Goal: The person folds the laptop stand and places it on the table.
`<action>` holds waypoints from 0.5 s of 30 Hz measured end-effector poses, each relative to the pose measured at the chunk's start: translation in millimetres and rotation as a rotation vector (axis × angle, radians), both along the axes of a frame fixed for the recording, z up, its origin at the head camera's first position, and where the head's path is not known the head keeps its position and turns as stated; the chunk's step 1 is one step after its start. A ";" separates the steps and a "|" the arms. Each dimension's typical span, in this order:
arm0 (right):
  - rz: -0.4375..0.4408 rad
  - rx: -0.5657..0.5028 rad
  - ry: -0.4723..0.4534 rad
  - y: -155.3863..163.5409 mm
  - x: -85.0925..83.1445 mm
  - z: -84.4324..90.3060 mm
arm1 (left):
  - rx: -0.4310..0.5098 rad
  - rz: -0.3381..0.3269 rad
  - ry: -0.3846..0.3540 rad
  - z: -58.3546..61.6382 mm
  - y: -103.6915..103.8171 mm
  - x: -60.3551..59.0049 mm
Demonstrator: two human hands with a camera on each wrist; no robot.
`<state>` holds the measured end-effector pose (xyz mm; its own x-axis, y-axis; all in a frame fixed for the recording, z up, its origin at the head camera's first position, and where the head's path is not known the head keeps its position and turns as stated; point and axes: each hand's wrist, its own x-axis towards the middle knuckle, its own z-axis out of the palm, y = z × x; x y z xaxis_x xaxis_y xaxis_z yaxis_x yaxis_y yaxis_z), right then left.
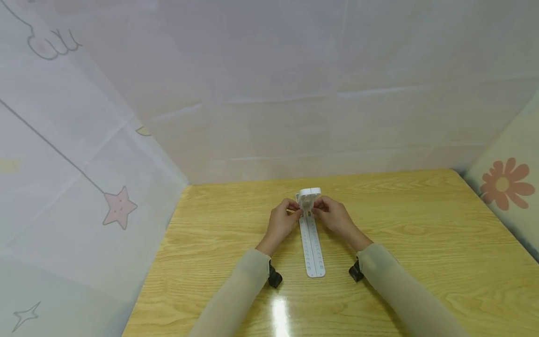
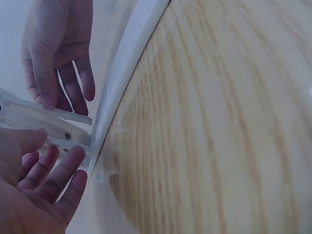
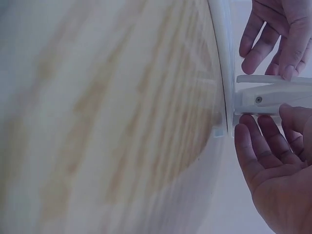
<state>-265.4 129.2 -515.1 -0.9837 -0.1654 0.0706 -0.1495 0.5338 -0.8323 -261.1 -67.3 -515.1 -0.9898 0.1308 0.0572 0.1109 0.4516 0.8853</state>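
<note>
A white plastic folding stand sits mid-table, its long slotted flat base (image 1: 312,248) running toward the person. At the base's far end, an upright bracket (image 1: 308,200) rises to a rounded white top. My left hand (image 1: 282,221) pinches the bracket's left side between thumb and fingers; my right hand (image 1: 335,216) pinches the right side. In the left wrist view, a small screw (image 2: 68,136) shows on the bracket between its two side edges. The right wrist view has the right hand (image 3: 282,180) below the bracket, the left hand (image 3: 287,29) above it.
The stand rests on a wood-grain table (image 1: 219,220). Behind it hangs a pale cloth backdrop (image 1: 269,117), with printed side panels at left and right. Black wrist cameras, the left one (image 1: 275,277) and the right one (image 1: 355,270), sit at the sleeve cuffs.
</note>
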 end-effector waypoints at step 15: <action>0.017 0.068 0.025 1.1 -3.8 9.5 | -0.056 -0.010 0.101 1.3 -2.5 -9.2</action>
